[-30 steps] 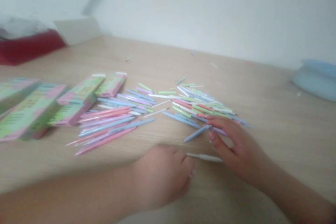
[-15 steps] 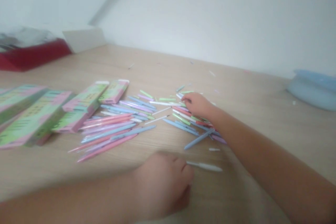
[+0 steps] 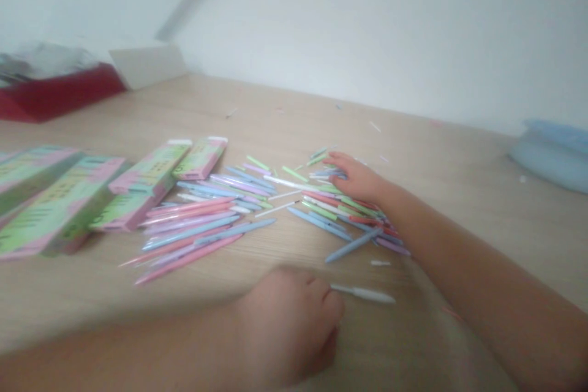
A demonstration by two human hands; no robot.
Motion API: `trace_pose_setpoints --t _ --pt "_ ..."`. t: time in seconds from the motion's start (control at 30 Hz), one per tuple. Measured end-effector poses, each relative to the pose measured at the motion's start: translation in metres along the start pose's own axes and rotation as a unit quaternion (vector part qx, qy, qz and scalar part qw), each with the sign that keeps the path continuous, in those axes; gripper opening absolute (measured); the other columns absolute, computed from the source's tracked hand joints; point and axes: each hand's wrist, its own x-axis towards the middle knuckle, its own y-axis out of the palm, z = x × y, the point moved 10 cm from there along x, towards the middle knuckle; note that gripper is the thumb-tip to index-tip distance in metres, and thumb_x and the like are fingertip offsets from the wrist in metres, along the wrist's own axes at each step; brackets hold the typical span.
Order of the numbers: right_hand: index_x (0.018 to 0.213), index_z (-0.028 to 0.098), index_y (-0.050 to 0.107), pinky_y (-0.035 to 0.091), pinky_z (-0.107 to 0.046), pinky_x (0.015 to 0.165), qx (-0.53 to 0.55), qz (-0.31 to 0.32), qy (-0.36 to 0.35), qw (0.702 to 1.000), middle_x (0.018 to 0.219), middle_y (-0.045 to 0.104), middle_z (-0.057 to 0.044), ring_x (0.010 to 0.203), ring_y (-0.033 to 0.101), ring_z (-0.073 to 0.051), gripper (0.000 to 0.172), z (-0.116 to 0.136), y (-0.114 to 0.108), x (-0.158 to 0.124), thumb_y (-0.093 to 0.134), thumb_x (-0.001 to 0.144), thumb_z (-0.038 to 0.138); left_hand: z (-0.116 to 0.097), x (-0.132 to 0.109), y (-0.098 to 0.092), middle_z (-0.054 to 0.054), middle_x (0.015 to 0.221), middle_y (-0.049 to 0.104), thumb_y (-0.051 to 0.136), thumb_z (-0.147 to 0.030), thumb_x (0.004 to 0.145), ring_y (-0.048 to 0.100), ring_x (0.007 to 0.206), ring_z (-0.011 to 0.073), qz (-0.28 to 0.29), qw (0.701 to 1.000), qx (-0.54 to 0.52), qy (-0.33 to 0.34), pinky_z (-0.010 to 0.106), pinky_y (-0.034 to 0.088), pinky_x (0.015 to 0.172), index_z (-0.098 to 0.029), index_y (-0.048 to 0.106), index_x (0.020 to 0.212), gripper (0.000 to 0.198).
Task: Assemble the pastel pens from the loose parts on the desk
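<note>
My left hand (image 3: pixel 294 318) is closed in a fist low in the middle, its fingertips hidden under it. A white pen (image 3: pixel 367 294) lies just beyond and to the right of its fingers; whether they touch it I cannot tell. My right hand (image 3: pixel 356 176) reaches over the far side of a pile of loose pen parts (image 3: pixel 321 199), thumb and fingers apart. Green, white, blue and red pieces lie under and around it. A blue pen barrel (image 3: pixel 351 245) lies across the near edge of that pile. The picture is blurred.
Left of the pile lie several pink, purple and blue pens (image 3: pixel 193 226). Printed green-and-pink boxes (image 3: pixel 68 202) stand further left. A red box (image 3: pixel 64 95) is at the back left, a light blue bag (image 3: pixel 551 153) at the far right. Small bits are scattered near the wall (image 3: pixel 367 30).
My right hand has opened its fingers and shifted slightly right over the pile. A green piece near the pile's far edge now lies at a different angle. My left hand stays closed in nearly the same place.
</note>
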Motion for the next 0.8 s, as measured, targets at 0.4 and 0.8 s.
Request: trace_pose_setpoints --t 0.4,0.8 --pt "0.121 0.023 0.072 0.054 -0.046 0.101 0.004 -0.007 0.025 1.0 0.12 0.073 -0.01 0.113 0.067 -0.027 0.022 0.068 -0.038 -0.16 0.057 0.106 0.028 0.004 -0.008 -0.002 0.003 0.088 0.073 0.059 -0.027 0.097 0.071 0.077 0.0263 -0.061 0.998 0.001 0.006 0.043 0.06 0.069 -0.021 0.065 0.092 0.009" --pt "0.097 0.02 0.067 0.057 -0.048 0.099 -0.108 0.112 -0.018 0.988 0.11 0.072 -0.009 0.107 0.069 -0.028 0.019 0.077 0.004 -0.193 0.057 0.1 0.004 0.009 -0.01 -0.001 0.001 0.09 0.072 0.055 -0.024 0.097 0.069 0.079 0.0244 -0.048 0.998 -0.032 -0.007 0.041 0.056 0.071 -0.023 0.062 0.091 0.009"
